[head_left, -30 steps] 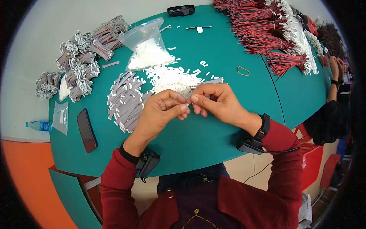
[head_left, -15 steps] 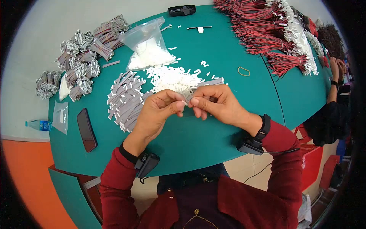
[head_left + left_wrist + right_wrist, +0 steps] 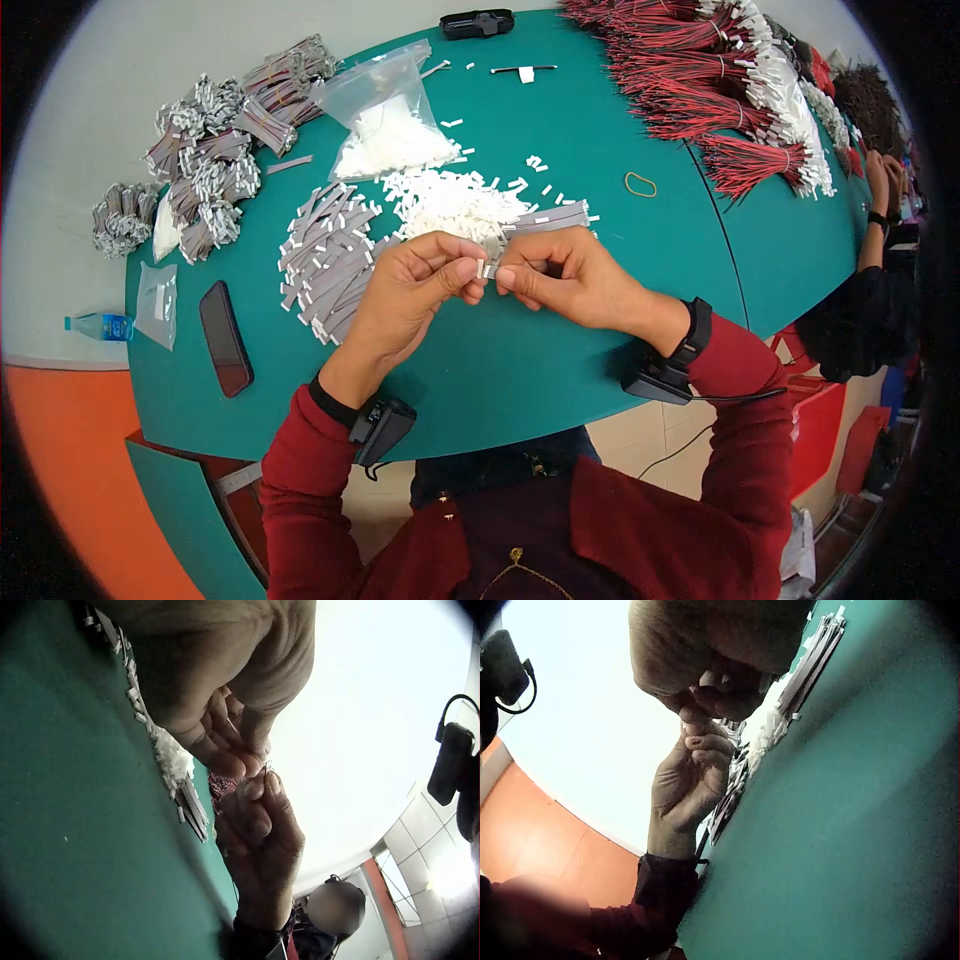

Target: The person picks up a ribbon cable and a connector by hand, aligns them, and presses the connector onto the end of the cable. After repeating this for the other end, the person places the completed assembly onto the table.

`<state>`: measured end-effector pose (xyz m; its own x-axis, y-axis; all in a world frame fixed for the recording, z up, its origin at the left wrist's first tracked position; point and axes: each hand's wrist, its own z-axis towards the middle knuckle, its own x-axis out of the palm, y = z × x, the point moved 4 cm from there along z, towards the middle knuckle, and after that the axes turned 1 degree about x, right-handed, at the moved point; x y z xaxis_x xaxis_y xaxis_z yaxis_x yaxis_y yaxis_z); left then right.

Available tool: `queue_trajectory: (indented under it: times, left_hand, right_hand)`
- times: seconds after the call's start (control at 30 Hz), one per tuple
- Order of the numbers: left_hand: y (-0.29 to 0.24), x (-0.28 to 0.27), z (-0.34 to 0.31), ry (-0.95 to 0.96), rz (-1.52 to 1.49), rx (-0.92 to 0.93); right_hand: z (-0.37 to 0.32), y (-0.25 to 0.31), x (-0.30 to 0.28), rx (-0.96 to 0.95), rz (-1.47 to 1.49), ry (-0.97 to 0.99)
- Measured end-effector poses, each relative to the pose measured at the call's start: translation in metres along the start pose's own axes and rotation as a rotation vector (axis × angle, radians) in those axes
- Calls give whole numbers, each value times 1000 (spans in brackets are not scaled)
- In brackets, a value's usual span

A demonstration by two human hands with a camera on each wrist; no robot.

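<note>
In the head view the left hand [image 3: 420,282] pinches a small white connector [image 3: 482,269] between thumb and fingers. From the other side, the right hand [image 3: 572,276] pinches a short grey piece at the connector, its greater part hidden by the fingers. Fingertips of both hands nearly meet above the table, in front of a heap of white connectors [image 3: 450,207]. Left of that heap lie many grey flat strips [image 3: 330,262] with white ends; several more strips [image 3: 550,217] lie behind the right hand. Both wrist views show the fingertips close together, the held piece barely visible.
A plastic bag [image 3: 390,135] of white pieces stands behind the heap. Bundled grey cables [image 3: 215,170] lie at the left, a phone [image 3: 226,338] and bottle [image 3: 100,326] nearer. Red-black wire bundles [image 3: 690,85] fill the back right, beside a rubber band [image 3: 640,185]. Another person's arm [image 3: 877,215] shows at right.
The left thumb and fingers have shifted, and the white connector between the two hands shows more plainly now. The right hand has moved slightly left.
</note>
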<state>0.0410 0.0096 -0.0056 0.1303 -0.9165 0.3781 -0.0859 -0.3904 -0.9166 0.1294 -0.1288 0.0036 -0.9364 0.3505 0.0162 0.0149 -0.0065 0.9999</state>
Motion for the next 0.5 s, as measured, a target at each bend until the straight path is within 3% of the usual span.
queue_trajectory:
  times: [0.5]
  left_hand:
    - [0, 2, -1, 21, 9, -8]
  right_hand:
    - [0, 0, 1, 1, 0, -8]
